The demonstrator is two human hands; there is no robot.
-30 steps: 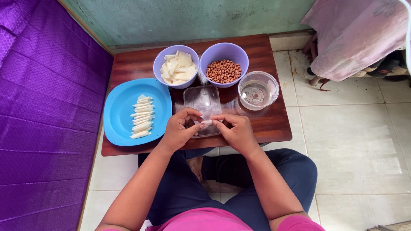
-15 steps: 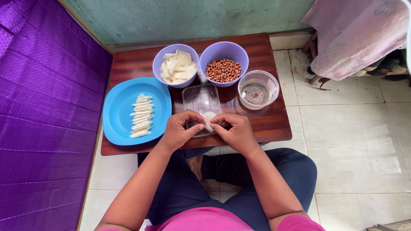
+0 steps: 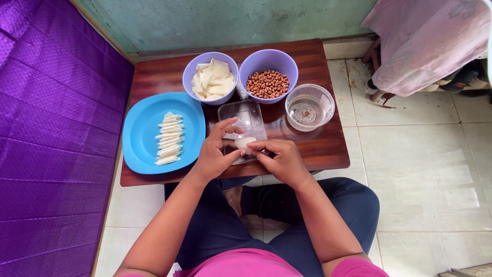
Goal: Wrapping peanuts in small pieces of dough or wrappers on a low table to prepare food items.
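A small pale piece of wrapper (image 3: pixel 245 142) is held between both hands over the near part of a clear plastic tray (image 3: pixel 246 119), which lies on a low wooden table (image 3: pixel 318 149). The left hand (image 3: pixel 214 153) is placed on the left side of the piece; its thumb and some fingers are closed on the piece, while the index finger is lifted and stretched toward the far side, above the tray. The right hand (image 3: pixel 281 160) is placed on the right and near side of the piece, with its fingertips pinched together on the edge of the piece. How the piece is folded cannot be told, because it is partly covered by the fingers.

To the left of the tray, a blue plate (image 3: pixel 141 138) is seen, and on it a column of thin white rolled pieces (image 3: pixel 168 138) is arranged, one just beside the other. At the far side of the table two purple bowls are standing, touching each other: the left bowl (image 3: pixel 190 77) is filled with pale square sheets (image 3: pixel 212 79), and the right bowl (image 3: pixel 287 64) is filled with brown peanuts (image 3: pixel 268 83). To the right of the tray, a clear glass bowl (image 3: pixel 325 102) with a little water is placed. A purple quilted cloth (image 3: pixel 51 128) is seen on the left of the table, and pale floor tiles (image 3: pixel 425 169) on the right.
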